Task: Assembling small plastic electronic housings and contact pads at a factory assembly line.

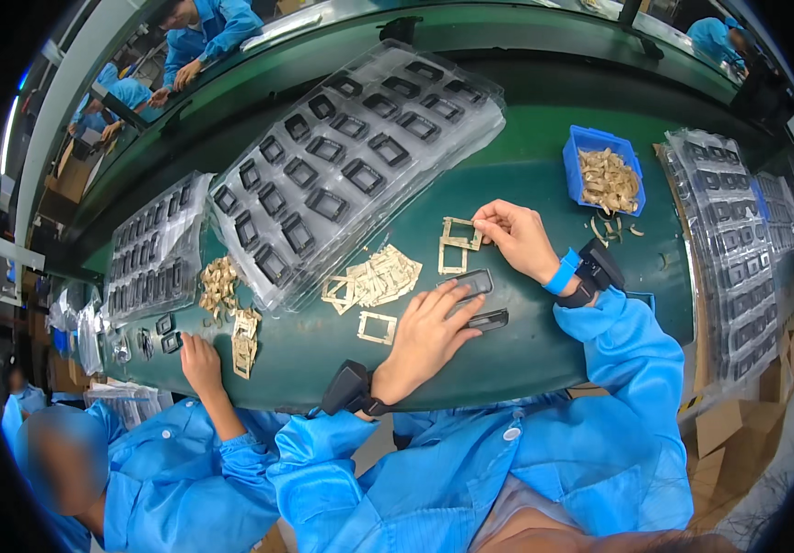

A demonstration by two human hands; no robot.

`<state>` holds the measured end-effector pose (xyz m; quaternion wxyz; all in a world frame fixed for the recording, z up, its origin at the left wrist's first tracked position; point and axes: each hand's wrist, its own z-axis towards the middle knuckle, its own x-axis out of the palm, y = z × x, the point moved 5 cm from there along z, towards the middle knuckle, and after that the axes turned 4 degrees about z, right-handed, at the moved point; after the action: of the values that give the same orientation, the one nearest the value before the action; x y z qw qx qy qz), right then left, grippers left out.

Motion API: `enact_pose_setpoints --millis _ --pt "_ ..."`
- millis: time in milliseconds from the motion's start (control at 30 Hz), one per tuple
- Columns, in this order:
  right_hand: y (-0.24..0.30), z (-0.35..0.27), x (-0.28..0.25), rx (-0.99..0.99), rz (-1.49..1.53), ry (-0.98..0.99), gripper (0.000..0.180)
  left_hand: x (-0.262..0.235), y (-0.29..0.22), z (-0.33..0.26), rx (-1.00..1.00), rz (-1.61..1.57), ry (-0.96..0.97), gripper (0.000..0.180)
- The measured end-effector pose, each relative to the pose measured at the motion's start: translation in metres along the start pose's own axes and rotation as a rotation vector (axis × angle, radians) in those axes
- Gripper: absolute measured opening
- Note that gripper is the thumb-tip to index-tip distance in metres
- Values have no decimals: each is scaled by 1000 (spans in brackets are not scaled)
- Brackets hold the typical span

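Note:
My right hand (519,241) pinches the edge of a thin cream rectangular frame (459,223) between thumb and fingertips. Just below it, a second cream frame (453,259) lies partly overlapped on the green table. My left hand (423,339) rests with its fingers stretched out and apart, the fingertips at two black rectangular frames. One black frame (478,282) is by the upper fingertips, the other black frame (489,320) beside the index finger and thumb. A single cream frame (377,314) lies left of this hand, next to a heap of cream frames (383,278).
A blue bin (575,189) of curved cream pieces stands at back right, with loose pieces beside it. Clear trays of black frames (342,157) lie across the back; more stacked trays (724,249) are at right. At left, a co-worker's hand (200,364) reaches over the table.

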<state>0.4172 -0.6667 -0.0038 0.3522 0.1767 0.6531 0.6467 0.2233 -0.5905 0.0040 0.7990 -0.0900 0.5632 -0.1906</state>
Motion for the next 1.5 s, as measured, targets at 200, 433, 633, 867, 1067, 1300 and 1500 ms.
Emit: enact_pose_setpoints --millis 200,433,633,867,1067,1300,1500 --pt "42 -27 -18 -286 -227 -153 9 -8 10 6 -117 -122 -115 46" --pt "54 -149 6 -684 -591 90 15 -22 -39 -34 -341 -383 -230 34" --pt "36 -176 19 -495 -585 82 18 8 -53 -58 -290 -195 -237 24" --pt "27 -177 19 -428 -564 53 18 7 -63 -58 -315 -89 -231 21" --pt "27 -176 18 -405 -518 45 19 13 -59 -59 -379 -136 -215 20" --pt "28 -171 19 -436 -608 96 19 9 -54 -64 -622 -157 -215 14" --pt "31 -152 18 -201 -588 195 21 10 -49 -58 -810 -142 -87 14"
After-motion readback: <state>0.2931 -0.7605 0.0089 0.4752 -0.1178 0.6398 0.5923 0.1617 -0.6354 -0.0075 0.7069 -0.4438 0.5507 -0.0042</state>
